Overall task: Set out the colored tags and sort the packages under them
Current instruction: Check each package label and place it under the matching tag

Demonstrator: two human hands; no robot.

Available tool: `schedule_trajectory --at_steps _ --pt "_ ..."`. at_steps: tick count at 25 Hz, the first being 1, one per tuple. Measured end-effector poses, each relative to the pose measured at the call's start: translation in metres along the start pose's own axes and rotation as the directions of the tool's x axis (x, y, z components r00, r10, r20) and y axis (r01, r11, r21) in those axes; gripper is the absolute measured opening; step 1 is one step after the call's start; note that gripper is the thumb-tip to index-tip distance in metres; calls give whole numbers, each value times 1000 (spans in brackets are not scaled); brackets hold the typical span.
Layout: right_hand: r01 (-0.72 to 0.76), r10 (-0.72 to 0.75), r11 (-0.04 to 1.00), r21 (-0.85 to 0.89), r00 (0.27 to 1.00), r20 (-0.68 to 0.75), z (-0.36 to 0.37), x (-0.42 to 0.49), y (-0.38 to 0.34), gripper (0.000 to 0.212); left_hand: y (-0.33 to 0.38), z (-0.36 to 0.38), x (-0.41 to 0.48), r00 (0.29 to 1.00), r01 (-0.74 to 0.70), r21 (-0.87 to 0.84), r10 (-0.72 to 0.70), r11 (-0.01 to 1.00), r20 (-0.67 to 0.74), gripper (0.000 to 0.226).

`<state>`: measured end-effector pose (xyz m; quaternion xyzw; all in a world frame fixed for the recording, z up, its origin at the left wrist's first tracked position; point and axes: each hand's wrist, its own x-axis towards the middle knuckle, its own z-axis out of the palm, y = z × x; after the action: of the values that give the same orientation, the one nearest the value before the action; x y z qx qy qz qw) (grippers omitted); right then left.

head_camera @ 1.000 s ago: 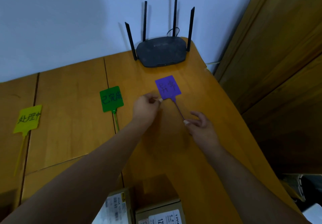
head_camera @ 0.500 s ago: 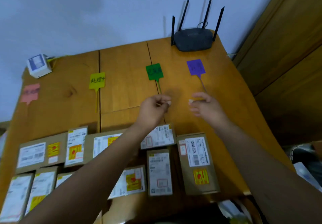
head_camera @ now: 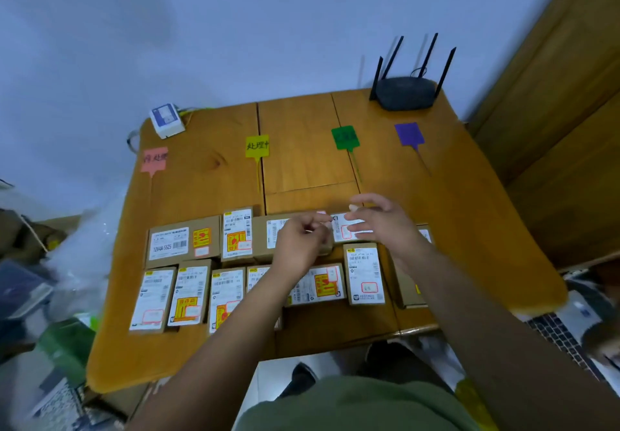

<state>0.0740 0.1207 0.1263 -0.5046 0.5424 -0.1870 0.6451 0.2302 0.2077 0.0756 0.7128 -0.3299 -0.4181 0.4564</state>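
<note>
Four tags, pink (head_camera: 154,159), yellow (head_camera: 257,145), green (head_camera: 345,137) and purple (head_camera: 409,134), line the surface (head_camera: 469,216). Above the packages (head_camera: 188,291), the left hand (head_camera: 303,244) is loosely curled and the right hand (head_camera: 385,222) open; both hold nothing.

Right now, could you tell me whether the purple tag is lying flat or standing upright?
Lying flat. The purple tag rests on the table below the router, its thin tail trailing towards the packages.
</note>
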Motion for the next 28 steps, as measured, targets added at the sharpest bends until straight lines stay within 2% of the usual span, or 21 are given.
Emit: schedule_trajectory --at_steps 7,9,11,13,15,17,20,23,25,28 --pt "-66 67 998 -15 996 52 2 -19 35 27 -31 -3 -39 999 47 -84 -49 995 -20 19" --pt "-109 110 992 -61 994 16 -2 -12 52 31 -46 -1 -42 993 106 -13 -106 994 -56 14" --pt "-139 131 976 -170 990 -56 -5 -2 75 42 -66 0 -43 987 150 143 -141 978 -74 13" --pt "-199 172 943 -267 977 -122 -6 8 98 55 -85 1 -40 990 140 395 -129 908 -54 26" --pt "-256 207 894 -369 964 -167 -4 18 127 71 -104 2 -35 997 53 666 -72 744 1 48" --pt "-278 205 825 -492 959 -197 0 29 150 86 -120 5 -28 996 -23 811 -54 584 67 71" --pt "-303 228 831 -467 950 -211 6 38 172 98 -138 9 -20 984 -69 885 -115 461 137 92" --pt "-346 282 855 -386 935 -213 9 46 186 101 -146 14 -18 986 -75 924 -109 375 124 98" --pt "-378 314 860 -342 922 -228 9 52 191 101 -149 19 -16 990 -50 929 -102 367 93 96" --pt "-383 297 844 -376 917 -266 9 51 197 102 -148 24 -16 992 -44 908 -90 417 90 90"
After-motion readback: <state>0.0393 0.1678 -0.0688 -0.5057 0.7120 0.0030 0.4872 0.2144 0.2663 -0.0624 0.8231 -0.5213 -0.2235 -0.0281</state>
